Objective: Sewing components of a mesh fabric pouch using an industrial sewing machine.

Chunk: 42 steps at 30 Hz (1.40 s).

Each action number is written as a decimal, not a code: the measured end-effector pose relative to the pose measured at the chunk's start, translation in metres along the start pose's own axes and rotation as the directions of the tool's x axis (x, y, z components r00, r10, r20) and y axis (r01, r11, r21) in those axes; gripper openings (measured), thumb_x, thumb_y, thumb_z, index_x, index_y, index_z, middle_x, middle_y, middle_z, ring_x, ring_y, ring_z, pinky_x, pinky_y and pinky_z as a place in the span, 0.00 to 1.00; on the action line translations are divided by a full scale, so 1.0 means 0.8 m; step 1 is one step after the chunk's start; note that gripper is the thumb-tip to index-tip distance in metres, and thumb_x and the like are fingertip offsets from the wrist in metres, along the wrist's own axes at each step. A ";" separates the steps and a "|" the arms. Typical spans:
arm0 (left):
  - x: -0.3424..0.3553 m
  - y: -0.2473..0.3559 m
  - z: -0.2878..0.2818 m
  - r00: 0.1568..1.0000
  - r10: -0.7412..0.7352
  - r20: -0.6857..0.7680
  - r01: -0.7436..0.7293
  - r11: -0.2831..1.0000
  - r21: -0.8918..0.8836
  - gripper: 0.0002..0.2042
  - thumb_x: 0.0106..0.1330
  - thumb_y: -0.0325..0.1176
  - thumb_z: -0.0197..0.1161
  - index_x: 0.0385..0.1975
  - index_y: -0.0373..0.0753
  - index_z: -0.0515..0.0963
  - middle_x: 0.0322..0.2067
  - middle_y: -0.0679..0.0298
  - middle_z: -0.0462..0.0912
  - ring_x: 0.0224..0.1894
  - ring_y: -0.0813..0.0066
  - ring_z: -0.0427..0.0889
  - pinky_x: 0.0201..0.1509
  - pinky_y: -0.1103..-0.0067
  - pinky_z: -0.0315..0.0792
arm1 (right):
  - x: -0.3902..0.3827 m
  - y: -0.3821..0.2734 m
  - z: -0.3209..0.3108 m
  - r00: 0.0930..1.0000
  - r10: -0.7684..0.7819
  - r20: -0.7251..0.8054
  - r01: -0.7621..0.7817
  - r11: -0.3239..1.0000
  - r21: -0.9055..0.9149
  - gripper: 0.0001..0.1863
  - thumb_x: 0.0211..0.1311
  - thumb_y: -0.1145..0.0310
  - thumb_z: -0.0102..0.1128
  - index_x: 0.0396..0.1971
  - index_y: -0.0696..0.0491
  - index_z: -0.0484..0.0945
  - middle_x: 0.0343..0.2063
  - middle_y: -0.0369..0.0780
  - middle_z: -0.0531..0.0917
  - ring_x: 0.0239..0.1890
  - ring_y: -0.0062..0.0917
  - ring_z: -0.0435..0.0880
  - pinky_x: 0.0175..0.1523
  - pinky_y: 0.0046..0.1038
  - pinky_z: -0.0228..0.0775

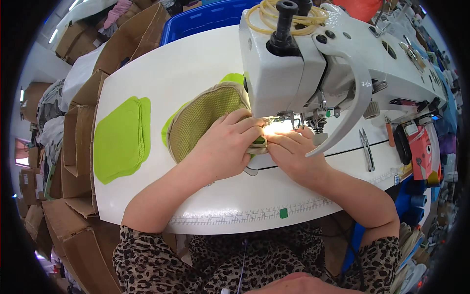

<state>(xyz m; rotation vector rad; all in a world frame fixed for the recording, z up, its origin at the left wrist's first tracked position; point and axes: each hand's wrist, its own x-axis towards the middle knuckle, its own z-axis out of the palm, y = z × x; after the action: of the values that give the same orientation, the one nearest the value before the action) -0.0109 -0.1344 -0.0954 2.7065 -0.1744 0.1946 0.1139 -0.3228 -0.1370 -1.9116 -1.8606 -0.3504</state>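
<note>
A khaki mesh fabric piece with a pale bound edge lies on the white sewing table, its right end under the lit needle area of a white sewing machine. Bright green fabric peeks out from beneath it. My left hand lies over the mesh, its fingers together and gripping the part beside the presser foot. Close against it, my right hand holds the edge of the same piece just in front of the foot. Both sets of fingertips are partly hidden by the fabric and the glare.
Green cut fabric pieces are stacked at the left of the table. Thread snips lie to the right. A curved white guard arches near my right hand. Cardboard boxes line the left side; a blue bin stands behind.
</note>
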 end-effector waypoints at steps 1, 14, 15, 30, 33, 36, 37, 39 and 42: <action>0.001 0.001 0.000 1.000 -0.001 0.001 0.001 1.000 -0.003 0.18 0.51 0.24 0.62 0.44 0.34 0.77 0.54 0.58 0.79 0.62 0.57 0.72 0.62 0.64 0.72 | -0.001 0.000 0.001 1.000 0.001 0.003 -0.001 1.000 0.001 0.09 0.51 0.72 0.69 0.32 0.51 0.80 0.43 0.33 0.85 0.43 0.23 0.83 0.46 0.32 0.67; -0.001 0.001 0.000 1.000 -0.004 0.017 0.003 0.998 0.059 0.19 0.52 0.26 0.65 0.46 0.35 0.78 0.56 0.59 0.77 0.62 0.58 0.72 0.62 0.65 0.71 | 0.005 -0.012 -0.008 1.000 -0.014 0.009 0.013 0.998 0.061 0.13 0.48 0.75 0.66 0.37 0.54 0.81 0.44 0.37 0.85 0.48 0.26 0.82 0.53 0.33 0.72; -0.001 0.001 0.000 1.000 -0.014 0.021 0.013 0.997 0.078 0.19 0.52 0.26 0.65 0.47 0.36 0.78 0.56 0.60 0.77 0.62 0.58 0.72 0.62 0.65 0.71 | 0.005 -0.011 -0.012 0.998 0.005 0.061 -0.009 0.998 0.062 0.13 0.48 0.75 0.68 0.37 0.53 0.81 0.44 0.36 0.85 0.48 0.26 0.82 0.54 0.34 0.71; 0.002 0.031 0.020 0.994 -0.109 -0.017 0.110 0.989 0.099 0.21 0.49 0.25 0.65 0.46 0.29 0.78 0.57 0.52 0.74 0.65 0.53 0.68 0.66 0.64 0.70 | 0.000 0.006 -0.024 0.986 0.114 0.119 -0.126 0.987 0.103 0.12 0.53 0.72 0.68 0.39 0.50 0.80 0.38 0.34 0.83 0.41 0.30 0.83 0.46 0.35 0.72; 0.003 0.032 0.019 0.992 -0.129 0.007 0.128 0.986 0.104 0.20 0.49 0.24 0.64 0.46 0.28 0.78 0.57 0.51 0.74 0.64 0.53 0.68 0.66 0.64 0.70 | -0.004 0.010 -0.019 0.992 0.064 0.109 -0.068 0.997 0.029 0.13 0.57 0.68 0.66 0.43 0.50 0.79 0.33 0.34 0.81 0.33 0.28 0.83 0.36 0.32 0.73; 0.006 0.032 0.028 0.991 -0.125 -0.037 0.129 0.985 0.116 0.19 0.50 0.23 0.63 0.45 0.28 0.78 0.56 0.51 0.75 0.64 0.53 0.69 0.66 0.65 0.70 | -0.003 0.010 -0.022 0.992 0.079 0.101 -0.084 0.995 0.054 0.12 0.58 0.68 0.66 0.41 0.50 0.79 0.32 0.33 0.81 0.33 0.28 0.83 0.36 0.32 0.72; 0.007 0.033 0.028 0.993 -0.115 -0.036 0.118 0.986 0.119 0.19 0.50 0.23 0.63 0.45 0.28 0.78 0.56 0.51 0.75 0.64 0.53 0.69 0.66 0.65 0.70 | -0.001 0.009 -0.023 0.993 0.083 0.078 -0.088 0.994 0.059 0.10 0.58 0.68 0.65 0.40 0.50 0.79 0.31 0.33 0.81 0.32 0.28 0.82 0.37 0.33 0.72; 0.009 0.035 0.030 0.988 -0.152 -0.039 0.155 0.984 0.085 0.18 0.50 0.23 0.63 0.44 0.27 0.78 0.56 0.50 0.75 0.64 0.53 0.69 0.66 0.65 0.70 | 0.001 0.009 -0.023 0.994 0.099 0.051 -0.102 0.993 0.058 0.09 0.57 0.69 0.65 0.38 0.51 0.79 0.31 0.33 0.81 0.32 0.29 0.82 0.37 0.33 0.72; 0.009 0.033 0.036 0.987 -0.128 -0.093 0.137 0.985 0.101 0.15 0.53 0.27 0.63 0.40 0.28 0.79 0.53 0.51 0.75 0.61 0.52 0.70 0.59 0.61 0.73 | 0.000 0.013 -0.019 0.995 0.091 0.033 -0.094 0.989 0.115 0.07 0.56 0.70 0.65 0.34 0.51 0.79 0.29 0.33 0.81 0.32 0.31 0.81 0.42 0.35 0.72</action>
<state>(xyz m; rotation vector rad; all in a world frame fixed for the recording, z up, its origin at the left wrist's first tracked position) -0.0051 -0.1713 -0.1097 2.7975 0.0431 0.2876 0.1264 -0.3297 -0.1251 -1.9247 -1.7620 -0.1819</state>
